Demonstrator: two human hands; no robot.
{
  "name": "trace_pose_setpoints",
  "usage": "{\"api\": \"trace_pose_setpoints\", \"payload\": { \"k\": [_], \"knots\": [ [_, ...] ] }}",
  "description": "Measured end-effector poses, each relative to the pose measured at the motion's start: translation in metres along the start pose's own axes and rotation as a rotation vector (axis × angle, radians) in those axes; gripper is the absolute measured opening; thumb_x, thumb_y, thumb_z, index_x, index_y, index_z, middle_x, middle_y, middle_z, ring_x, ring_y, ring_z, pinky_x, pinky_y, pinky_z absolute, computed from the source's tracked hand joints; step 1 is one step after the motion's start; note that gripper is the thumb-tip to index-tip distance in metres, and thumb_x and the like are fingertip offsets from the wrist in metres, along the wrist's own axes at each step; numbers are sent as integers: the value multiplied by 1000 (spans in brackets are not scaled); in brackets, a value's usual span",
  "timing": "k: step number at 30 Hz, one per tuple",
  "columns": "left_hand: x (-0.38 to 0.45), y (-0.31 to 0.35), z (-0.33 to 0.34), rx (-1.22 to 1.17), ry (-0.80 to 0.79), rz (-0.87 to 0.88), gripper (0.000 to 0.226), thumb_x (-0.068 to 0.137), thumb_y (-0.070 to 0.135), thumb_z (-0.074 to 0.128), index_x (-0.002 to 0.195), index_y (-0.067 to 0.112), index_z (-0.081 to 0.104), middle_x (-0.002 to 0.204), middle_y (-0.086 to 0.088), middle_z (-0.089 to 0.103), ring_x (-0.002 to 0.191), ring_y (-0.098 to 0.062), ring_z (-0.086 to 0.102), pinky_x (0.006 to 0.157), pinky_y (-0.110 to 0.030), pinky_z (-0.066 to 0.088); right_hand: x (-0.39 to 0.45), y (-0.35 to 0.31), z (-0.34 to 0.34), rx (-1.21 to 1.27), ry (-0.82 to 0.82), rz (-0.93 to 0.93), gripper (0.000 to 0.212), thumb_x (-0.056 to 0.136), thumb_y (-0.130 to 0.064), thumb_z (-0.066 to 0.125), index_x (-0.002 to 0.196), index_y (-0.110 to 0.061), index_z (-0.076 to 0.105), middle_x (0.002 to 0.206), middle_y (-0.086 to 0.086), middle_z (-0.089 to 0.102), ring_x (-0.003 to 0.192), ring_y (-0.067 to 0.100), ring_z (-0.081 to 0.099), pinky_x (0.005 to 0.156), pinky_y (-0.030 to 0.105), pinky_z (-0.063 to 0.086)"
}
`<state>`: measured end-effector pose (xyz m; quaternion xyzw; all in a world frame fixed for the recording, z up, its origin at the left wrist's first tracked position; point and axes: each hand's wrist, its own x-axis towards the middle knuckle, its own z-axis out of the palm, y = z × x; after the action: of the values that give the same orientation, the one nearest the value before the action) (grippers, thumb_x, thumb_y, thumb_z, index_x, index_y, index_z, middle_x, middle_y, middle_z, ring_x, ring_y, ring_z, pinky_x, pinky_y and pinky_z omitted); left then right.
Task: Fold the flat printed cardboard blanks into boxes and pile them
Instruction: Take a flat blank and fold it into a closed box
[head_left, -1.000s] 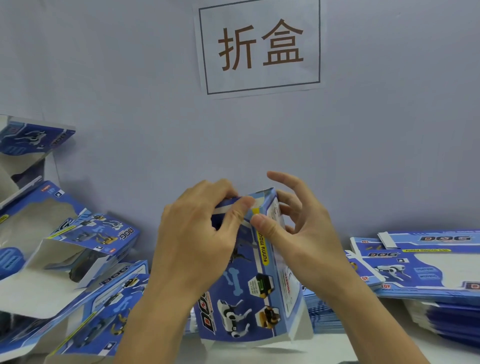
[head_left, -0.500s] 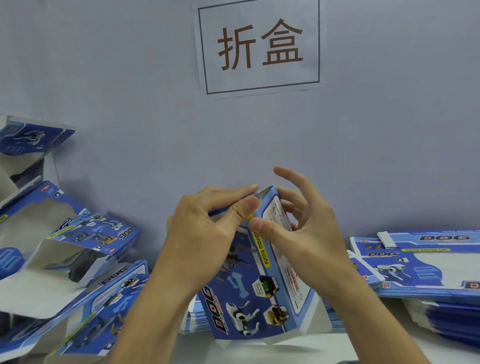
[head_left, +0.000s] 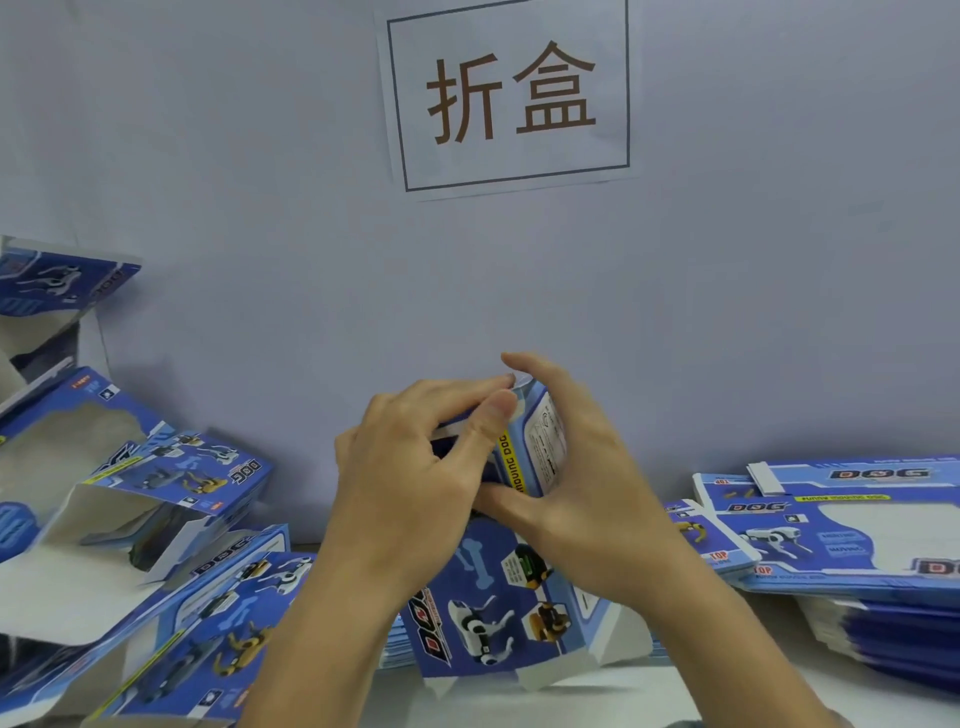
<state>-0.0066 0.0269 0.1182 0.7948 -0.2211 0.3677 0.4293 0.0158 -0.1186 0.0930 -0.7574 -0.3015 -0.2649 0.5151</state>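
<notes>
Head view: both hands (head_left: 415, 499) (head_left: 587, 483) around upright box (head_left: 488, 608), stacks flanking.

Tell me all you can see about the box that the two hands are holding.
The box is blue printed cardboard with robot dog pictures, bones and "DOG" lettering. It stands upright, slightly tilted, above the table, half formed. White flaps hang open at its bottom. The left hand and right hand grip its top end, fingers curled over the flaps there.

Grey-blue wall (head_left: 208, 156), white paper sign (head_left: 506, 93) with two brown Chinese characters, taped up
</notes>
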Motion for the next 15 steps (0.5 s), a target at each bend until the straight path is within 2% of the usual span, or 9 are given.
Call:
{"api": "trace_pose_setpoints", "payload": {
  "k": [3, 6, 8, 10, 12, 15],
  "knots": [
    [0, 0, 2, -50, 100, 7, 20, 83, 64, 54, 95, 57, 69, 97, 32, 70, 95, 2, 67, 88, -44, 55, 1, -1, 6, -41, 52, -32, 92, 70, -33, 86, 143, -45, 32, 122, -10, 59, 114, 8, 60, 95, 35, 54],
    [0, -2, 2, -67, 114, 10, 20, 83, 58, 57, 96, 51, 71, 96, 28, 72, 91, 3, 69, 83, -41, 58, -1, 0, 5, -20, 99, -41, 94, 66, -34, 89, 143, -43, 36, 119, -19, 58, 112, 1, 57, 92, 30, 55],
    [0, -4, 2, -64, 114, 23, 20, 86, 59, 58, 97, 49, 71, 96, 25, 74, 87, 1, 70, 78, -41, 59, -1, 0, 3, 5, 107, -48, 94, 65, -31, 91, 143, -39, 38, 114, -26, 57, 110, -3, 57, 87, 22, 55],
    [1, -4, 2, -37, 84, 44, 18, 88, 62, 57, 99, 54, 69, 95, 26, 73, 82, -2, 71, 72, -42, 60, -1, 0, 1, 22, 103, -49, 95, 64, -27, 92, 143, -35, 40, 110, -31, 56, 107, -6, 57, 80, 14, 53],
    [1, -5, 0, 8, 47, 65, 18, 87, 61, 55, 101, 58, 66, 94, 29, 72, 85, -4, 69, 75, -43, 58, 0, 0, -1, 14, 96, -43, 97, 63, -26, 93, 144, -34, 39, 110, -31, 54, 107, -6, 57, 79, 14, 53],
    [0, -5, -3, 91, 15, 106, 26, 86, 60, 52, 106, 54, 68, 97, 35, 66, 102, -2, 61, 88, -43, 53, 0, 2, -4, 9, 95, -38, 99, 62, -29, 92, 145, -34, 38, 112, -29, 56, 109, -5, 57, 83, 18, 55]
  ]
}}
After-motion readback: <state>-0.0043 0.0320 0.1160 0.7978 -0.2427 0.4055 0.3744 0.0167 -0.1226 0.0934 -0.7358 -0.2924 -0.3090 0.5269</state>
